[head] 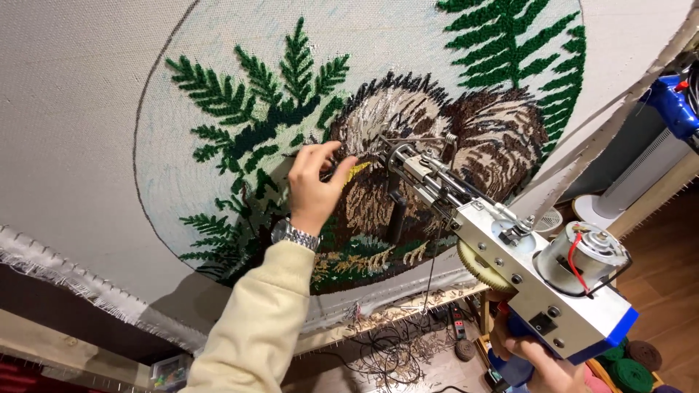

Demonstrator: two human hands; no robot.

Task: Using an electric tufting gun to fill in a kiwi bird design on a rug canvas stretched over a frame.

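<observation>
A white cloth [80, 131] is stretched on a wooden frame [378, 320], bearing a round tufted picture of a brown furry animal [437, 138] among green fern fronds [247, 109]. My left hand [314, 185], in a cream sleeve with a metal wristwatch [295, 234], rests its fingertips on the tufted pile beside a small yellow patch [358, 169]. My right hand [542, 364] grips the blue handle of a tufting gun [524, 255] at the lower right. The gun's needle end [389, 145] sits against the animal's fur, close to my left fingers.
A white tower fan [633, 182] stands at the right behind the frame. Yarn cones [630, 375] in green and brown sit on the wooden floor at the lower right. Loose yarn and cables [393, 349] lie under the frame. A blue clamp-like object [673, 102] is at the right edge.
</observation>
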